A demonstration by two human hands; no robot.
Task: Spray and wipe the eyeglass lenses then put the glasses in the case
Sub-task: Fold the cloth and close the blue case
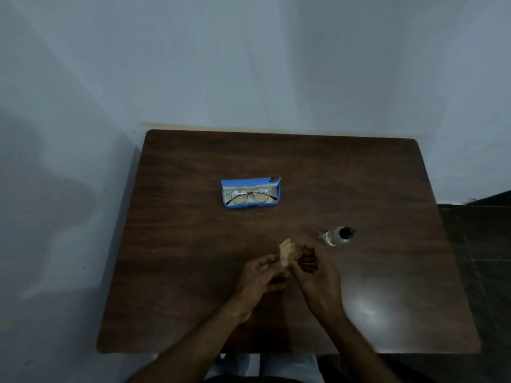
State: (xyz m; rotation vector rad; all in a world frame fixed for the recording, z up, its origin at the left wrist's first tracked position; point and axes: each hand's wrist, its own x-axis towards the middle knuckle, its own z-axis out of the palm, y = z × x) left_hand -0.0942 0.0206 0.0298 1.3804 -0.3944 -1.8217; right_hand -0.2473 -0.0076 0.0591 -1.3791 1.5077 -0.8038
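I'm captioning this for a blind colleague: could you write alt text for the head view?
The left hand and right hand hold a small yellow cloth over the near part of a dark wooden table. Farther back, round glasses lie in an open blue case; a clear bottle with a black cap sits to the right.

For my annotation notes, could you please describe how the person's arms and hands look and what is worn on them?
Both arms are bare as far as the frame shows: no sleeve covers the left forearm or the right forearm. The left hand and right hand are ungloved; I see no watch, bracelet or ring, though dim light could hide a thin one.
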